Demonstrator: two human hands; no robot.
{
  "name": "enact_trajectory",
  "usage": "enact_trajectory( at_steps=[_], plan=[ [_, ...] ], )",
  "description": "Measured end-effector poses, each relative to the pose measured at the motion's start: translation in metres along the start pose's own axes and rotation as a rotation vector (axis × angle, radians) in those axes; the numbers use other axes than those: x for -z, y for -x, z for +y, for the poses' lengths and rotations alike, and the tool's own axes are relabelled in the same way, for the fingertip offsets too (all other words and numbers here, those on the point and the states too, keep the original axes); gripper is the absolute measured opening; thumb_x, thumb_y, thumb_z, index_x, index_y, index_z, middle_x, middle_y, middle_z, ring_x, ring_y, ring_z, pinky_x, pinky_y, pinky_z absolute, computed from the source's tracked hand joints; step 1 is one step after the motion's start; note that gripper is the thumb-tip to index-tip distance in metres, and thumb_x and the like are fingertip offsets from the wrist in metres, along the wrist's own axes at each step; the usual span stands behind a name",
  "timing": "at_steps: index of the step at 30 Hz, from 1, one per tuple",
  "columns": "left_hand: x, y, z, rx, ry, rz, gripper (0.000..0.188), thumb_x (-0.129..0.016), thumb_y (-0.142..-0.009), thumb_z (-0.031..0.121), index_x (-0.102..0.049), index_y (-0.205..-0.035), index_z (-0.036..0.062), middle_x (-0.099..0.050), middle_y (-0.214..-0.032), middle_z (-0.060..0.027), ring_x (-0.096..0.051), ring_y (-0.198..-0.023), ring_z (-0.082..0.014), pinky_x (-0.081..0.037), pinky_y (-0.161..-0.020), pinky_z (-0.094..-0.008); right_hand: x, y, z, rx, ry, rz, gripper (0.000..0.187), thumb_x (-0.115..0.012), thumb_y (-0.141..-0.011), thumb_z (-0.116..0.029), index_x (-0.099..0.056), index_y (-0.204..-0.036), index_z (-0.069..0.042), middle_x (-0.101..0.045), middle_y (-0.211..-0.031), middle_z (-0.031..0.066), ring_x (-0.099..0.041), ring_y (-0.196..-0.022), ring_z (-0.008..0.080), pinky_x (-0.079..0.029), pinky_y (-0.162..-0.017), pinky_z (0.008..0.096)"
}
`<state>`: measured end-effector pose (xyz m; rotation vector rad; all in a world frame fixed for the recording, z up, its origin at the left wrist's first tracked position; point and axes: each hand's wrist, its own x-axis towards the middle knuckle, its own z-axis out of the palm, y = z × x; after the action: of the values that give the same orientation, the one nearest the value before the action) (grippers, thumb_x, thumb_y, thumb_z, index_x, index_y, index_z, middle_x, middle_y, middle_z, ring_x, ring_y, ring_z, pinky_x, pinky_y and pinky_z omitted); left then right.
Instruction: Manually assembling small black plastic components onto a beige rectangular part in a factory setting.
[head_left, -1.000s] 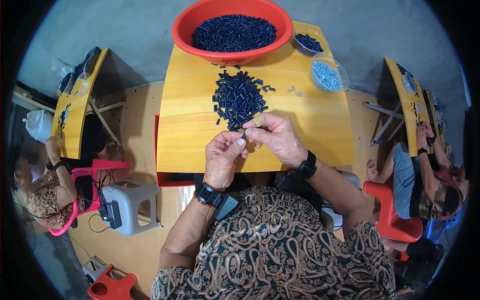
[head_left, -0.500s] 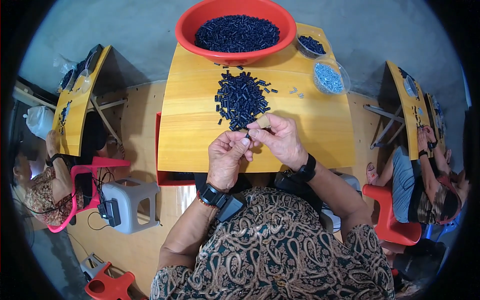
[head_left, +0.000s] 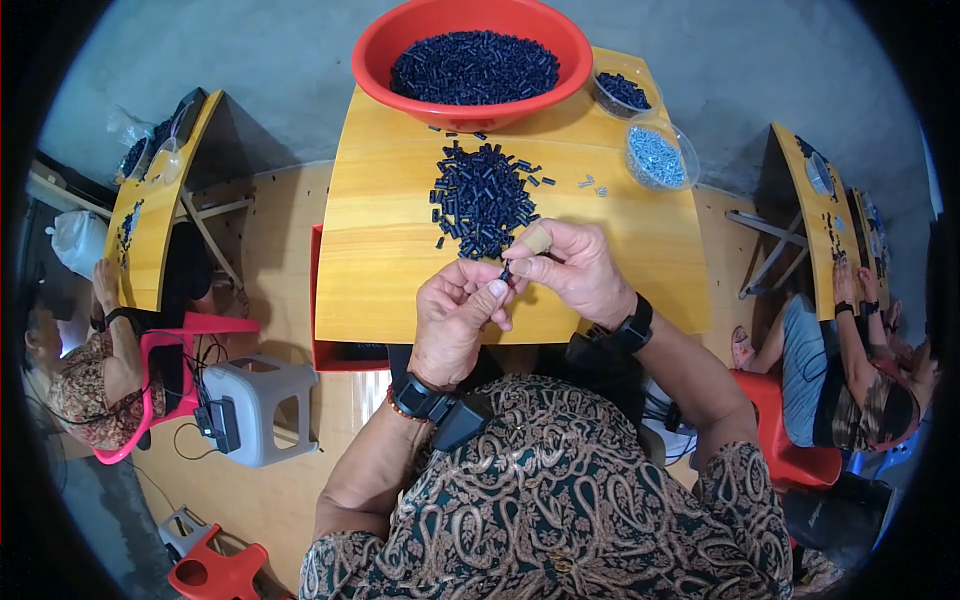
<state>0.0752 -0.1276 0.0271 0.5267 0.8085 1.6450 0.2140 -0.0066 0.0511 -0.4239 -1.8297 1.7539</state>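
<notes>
Between my two hands, just in front of the heap, sits a small dark cylindrical piece. My left hand pinches it between thumb and forefinger. From the other side my right hand, with a tan wrap on its forefinger, closes thumb and finger at the top of the piece; whatever those fingertips hold is mostly hidden. Beyond my hands lies a loose heap of the same dark pieces. A few small pale pins rest on the tabletop to its right.
A red basin full of dark pieces stands at the table's far end. Two clear tubs are at the far right, one with dark pieces, one with light-blue pins. People sit at side tables; a grey stool stands left.
Both hands stay together at the dark piece. The right hand and wrist have shifted slightly right, and the pinched fingertips have moved a little to the right.
</notes>
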Motion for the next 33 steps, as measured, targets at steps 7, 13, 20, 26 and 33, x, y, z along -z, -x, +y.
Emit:
enact_trajectory(
  at_steps=[7,13,20,26,33],
  plan=[
    [-0.005,0.001,0.008,0.094,0.161,-0.034,0.008,-0.063,-0.091,0.008,-0.061,-0.096,0.0013,-0.066,-0.091,-0.0120,-0.056,-0.062,-0.0086,-0.052,-0.060,-0.0270,-0.003,0.000,-0.008,0.044,-0.004,0.012,0.008,-0.063,-0.091,-0.003,-0.066,-0.096,0.002,-0.067,-0.084,0.0054,-0.065,-0.075,0.0098,-0.054,-0.070,0.0237],
    [-0.006,0.002,0.009,0.108,0.171,-0.053,0.008,-0.062,-0.092,0.008,-0.060,-0.096,0.0013,-0.065,-0.092,-0.0114,-0.054,-0.063,-0.0079,-0.051,-0.060,-0.0264,-0.006,0.000,-0.013,0.083,0.009,-0.004,0.007,-0.061,-0.091,-0.001,-0.065,-0.095,0.003,-0.066,-0.085,0.0057,-0.065,-0.076,0.0106,-0.054,-0.071,0.0244],
    [-0.007,0.008,0.006,0.097,0.146,-0.055,0.009,-0.062,-0.092,0.008,-0.060,-0.097,0.0008,-0.066,-0.087,-0.0106,-0.055,-0.062,-0.0079,-0.051,-0.058,-0.0243,-0.005,0.008,-0.022,0.058,0.072,-0.017,0.006,-0.061,-0.089,0.004,-0.065,-0.091,0.002,-0.065,-0.085,0.0065,-0.064,-0.078,0.0113,-0.053,-0.071,0.0249],
    [-0.007,0.006,0.005,0.048,0.119,-0.005,0.007,-0.061,-0.092,0.006,-0.061,-0.096,0.0004,-0.066,-0.085,-0.0094,-0.057,-0.062,-0.0085,-0.052,-0.058,-0.0254,-0.014,0.007,-0.022,0.083,0.107,0.035,0.005,-0.064,-0.086,0.005,-0.067,-0.087,0.001,-0.062,-0.082,0.0049,-0.061,-0.078,0.0116,-0.050,-0.070,0.0252],
    [-0.004,0.009,-0.005,0.041,0.120,0.025,0.004,-0.062,-0.091,0.003,-0.062,-0.094,0.0011,-0.065,-0.079,-0.0054,-0.059,-0.062,-0.0094,-0.052,-0.057,-0.0270,-0.017,0.016,-0.017,0.199,0.323,0.019,0.004,-0.065,-0.085,0.004,-0.066,-0.088,0.001,-0.062,-0.083,0.0065,-0.061,-0.077,0.0140,-0.050,-0.071,0.0264]
  ],
)
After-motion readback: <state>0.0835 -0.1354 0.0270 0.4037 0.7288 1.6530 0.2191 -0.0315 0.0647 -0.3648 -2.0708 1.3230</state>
